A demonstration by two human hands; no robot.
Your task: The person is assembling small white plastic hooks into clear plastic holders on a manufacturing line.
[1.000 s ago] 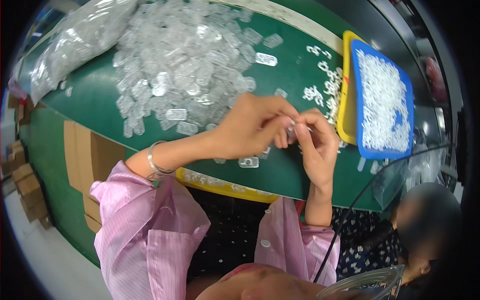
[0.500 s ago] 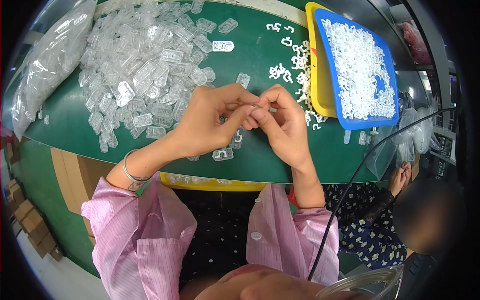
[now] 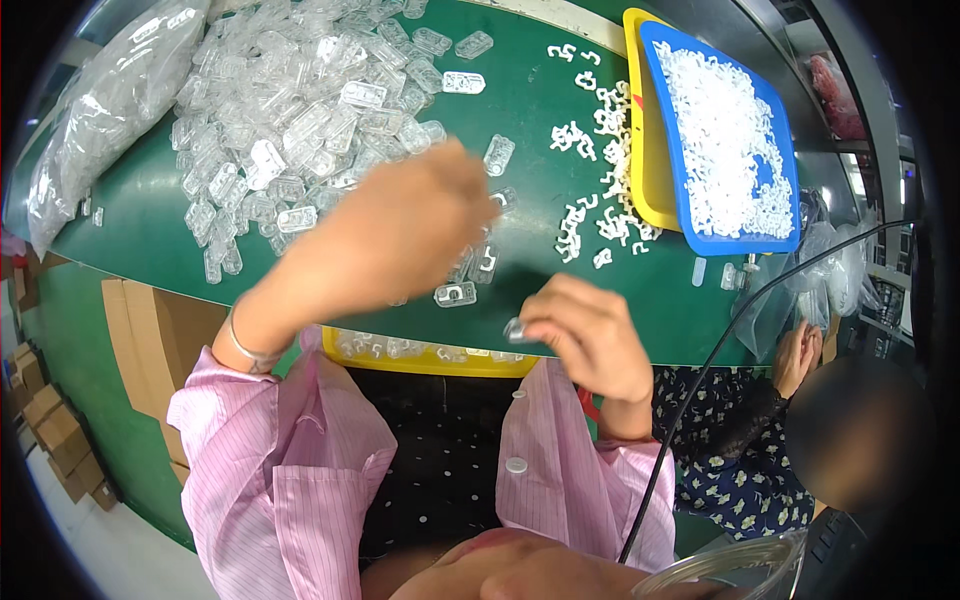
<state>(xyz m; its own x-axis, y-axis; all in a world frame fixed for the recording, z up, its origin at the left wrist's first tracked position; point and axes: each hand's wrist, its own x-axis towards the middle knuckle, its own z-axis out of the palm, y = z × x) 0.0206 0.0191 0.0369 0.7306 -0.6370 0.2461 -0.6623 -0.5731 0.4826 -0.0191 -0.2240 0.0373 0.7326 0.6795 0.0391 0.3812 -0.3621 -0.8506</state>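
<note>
Two hands over the green counter (image 3: 540, 90). Right hand (image 3: 590, 335) pinches a clear case (image 3: 515, 331) between thumb and fingers, near the front edge. Left hand (image 3: 415, 225) is blurred, by the right side of the case pile (image 3: 290, 110); can't tell if it's spread or pinching. Second case (image 3: 456, 294), white bit inside, lies between left hand and front edge. Loose white hooks (image 3: 612, 122) sit beside yellow tray (image 3: 650, 165); blue tray (image 3: 740, 244) next to it holds many more. Bag (image 3: 115, 115) at far left
</note>
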